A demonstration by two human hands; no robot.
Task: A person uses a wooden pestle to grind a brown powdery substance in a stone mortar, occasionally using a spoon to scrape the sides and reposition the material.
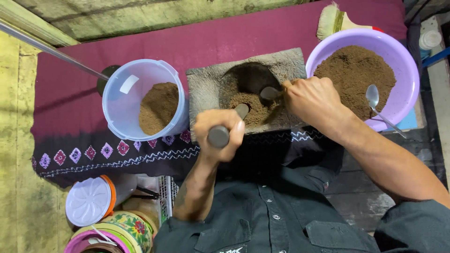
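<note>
Left hand (pixel 220 127): grip closed round a dark stone pestle (pixel 228 125), its tip resting in the bowl of the mortar.
Right hand (pixel 313 99): fingers pinched shut on a small spoon (pixel 270 93), the bowl of the spoon dipped into the same hollow.
Stone mortar (pixel 206 89): grey slab with a round hollow, holding a partial load of brown powder (pixel 255 108); sits on the desk, on a maroon patterned cloth (pixel 89 93).
Purple basin (pixel 412 70), right of the mortar: heaped with brown powder, a second spoon (pixel 375 100) lying in it.
Clear tub (pixel 126 100), left of the mortar: about a third full of similar powder.
Progress, judged: much powder remains in the basin; the tub is far from filled.
Brush (pixel 330 21): beyond the basin.
</note>
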